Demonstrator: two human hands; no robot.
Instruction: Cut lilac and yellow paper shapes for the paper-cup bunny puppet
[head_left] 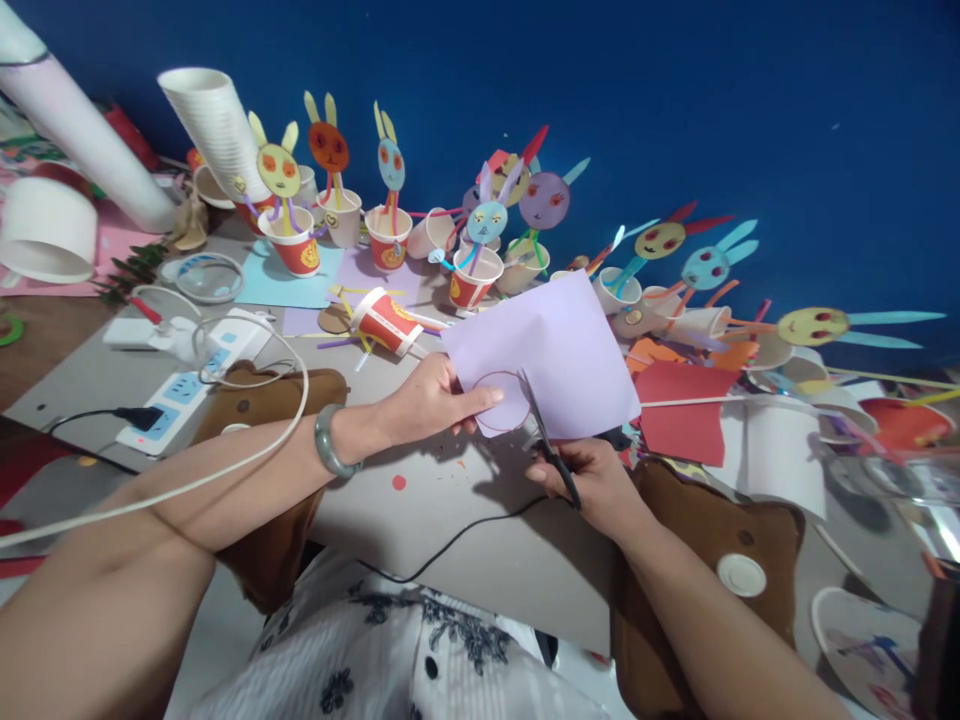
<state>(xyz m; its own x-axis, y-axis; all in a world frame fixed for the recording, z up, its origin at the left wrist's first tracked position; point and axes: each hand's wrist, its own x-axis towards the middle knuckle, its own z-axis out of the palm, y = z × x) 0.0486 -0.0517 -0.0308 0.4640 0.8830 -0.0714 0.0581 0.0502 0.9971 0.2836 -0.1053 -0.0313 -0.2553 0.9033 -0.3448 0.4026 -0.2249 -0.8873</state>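
Note:
A sheet of purple paper (581, 345) is held up over the grey table, with a circle drawn near its lower left corner. My left hand (431, 400) pinches that corner, thumb on top inside the circle. Black-handled scissors (551, 450) are in my right hand (592, 485), its fingers wrapped round the handles. The blades meet the paper at the right side of the drawn circle, and the paper's lower edge is cut there. Just behind my left hand, a red paper cup (386, 322) lies on its side.
Rabbit-faced paper figures stand in cups along the blue wall (675, 100). A power strip (187, 385) with cables lies at left, one white cable passing over my left arm. Red paper (682, 410) and a white cup (784, 455) are at right. Brown cushions (712, 560) lie at the table's front.

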